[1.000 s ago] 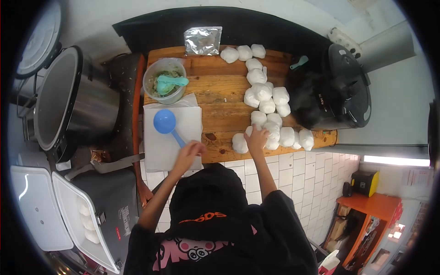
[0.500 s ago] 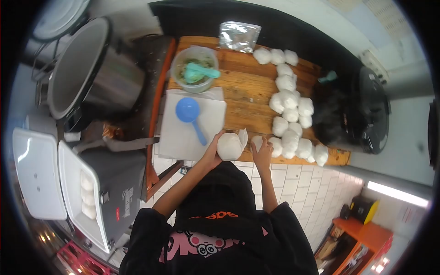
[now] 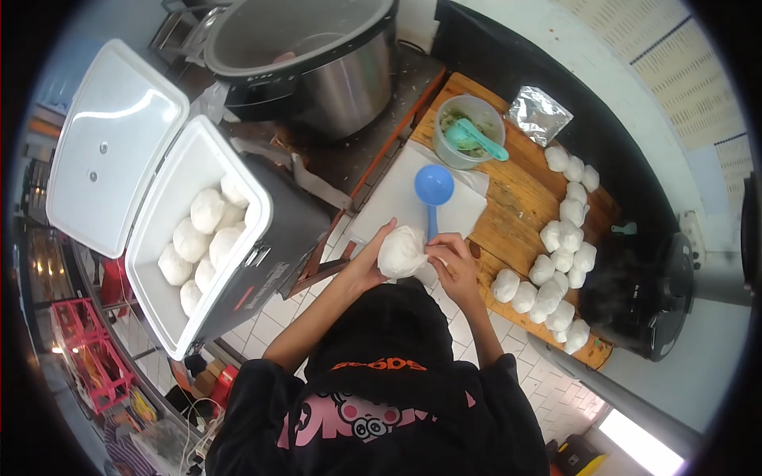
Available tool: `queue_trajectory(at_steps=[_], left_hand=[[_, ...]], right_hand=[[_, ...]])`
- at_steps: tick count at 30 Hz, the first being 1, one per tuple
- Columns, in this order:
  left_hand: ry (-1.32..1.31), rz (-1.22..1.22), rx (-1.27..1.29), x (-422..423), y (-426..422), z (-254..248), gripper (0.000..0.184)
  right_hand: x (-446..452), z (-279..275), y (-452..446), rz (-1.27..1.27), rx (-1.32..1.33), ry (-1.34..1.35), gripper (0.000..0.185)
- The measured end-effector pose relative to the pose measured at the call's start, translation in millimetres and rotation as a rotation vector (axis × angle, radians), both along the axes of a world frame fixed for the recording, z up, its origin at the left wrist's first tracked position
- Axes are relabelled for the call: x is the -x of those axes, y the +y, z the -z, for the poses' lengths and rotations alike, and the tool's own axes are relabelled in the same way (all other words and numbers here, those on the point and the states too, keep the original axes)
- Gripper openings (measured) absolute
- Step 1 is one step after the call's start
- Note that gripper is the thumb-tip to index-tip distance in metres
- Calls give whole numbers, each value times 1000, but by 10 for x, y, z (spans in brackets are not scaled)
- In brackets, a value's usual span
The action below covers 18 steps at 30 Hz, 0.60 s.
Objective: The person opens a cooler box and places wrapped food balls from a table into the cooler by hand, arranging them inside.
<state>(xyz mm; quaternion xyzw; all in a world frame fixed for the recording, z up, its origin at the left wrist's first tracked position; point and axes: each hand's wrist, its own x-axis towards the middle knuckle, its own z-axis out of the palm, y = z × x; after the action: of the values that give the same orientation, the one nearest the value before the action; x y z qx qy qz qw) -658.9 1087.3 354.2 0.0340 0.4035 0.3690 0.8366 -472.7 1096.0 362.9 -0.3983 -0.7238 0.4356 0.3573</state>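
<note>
In front of my chest I hold a white wrapped ball (image 3: 400, 252), its wrapper gathered into a tip on the right. My left hand (image 3: 370, 263) cups it from the left side. The fingers of my right hand (image 3: 456, 266) are pinched on the gathered tip. Just beyond the ball, a blue scoop (image 3: 434, 186) lies on white paper sheets (image 3: 389, 190), its handle pointing back at me. Several similar wrapped balls (image 3: 548, 297) sit in a crooked row along the right part of the wooden table (image 3: 512, 190).
On the left, an open cooler box (image 3: 262, 278) holds several white balls (image 3: 208, 210). Behind it stands a large open cooker (image 3: 341, 87). A plastic tub (image 3: 476, 111) with green filling and a turquoise spoon (image 3: 484, 143) is near a foil packet (image 3: 539, 115). A black cooker (image 3: 643, 293) stands at right.
My right hand has left a ball at the table's edge and now pinches the held ball's wrapper, whose loose flap is gathered. My view has turned left, showing more of the cooler box.
</note>
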Motion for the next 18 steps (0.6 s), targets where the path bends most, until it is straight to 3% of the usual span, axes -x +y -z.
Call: queue_trajectory(at_steps=[1,3,4,6,9,11,13,16,18], left_hand=[[-39,-26,-14,27,-12,3,56],[-19,-71,-31,37,-40,-5,55],[5,-105,-43,28,-64,0,55],[16,-107,-94,33,-113,128,55],[-104,-133,19,31,-158,-57,55],[-41,-106,-12,3,-195,92,54],[15,-68,-43,6,-231,137,52],[169,-6,-58,94,-287,-117,52],[193,36,61,322,-368,-718,51]], right_hand=[[56,47,-7,-10,-1,-3,17],[137,185,-8,-12,376,247,13],[164,214,-24,-14,378,238,13],[217,252,-56,40,788,381,11],[258,380,-85,166,726,386,10],[212,427,-121,249,662,350,13],[133,388,-141,295,400,-152,22],[-231,530,-186,490,284,-100,29],[-1045,1319,-228,701,226,-463,31]])
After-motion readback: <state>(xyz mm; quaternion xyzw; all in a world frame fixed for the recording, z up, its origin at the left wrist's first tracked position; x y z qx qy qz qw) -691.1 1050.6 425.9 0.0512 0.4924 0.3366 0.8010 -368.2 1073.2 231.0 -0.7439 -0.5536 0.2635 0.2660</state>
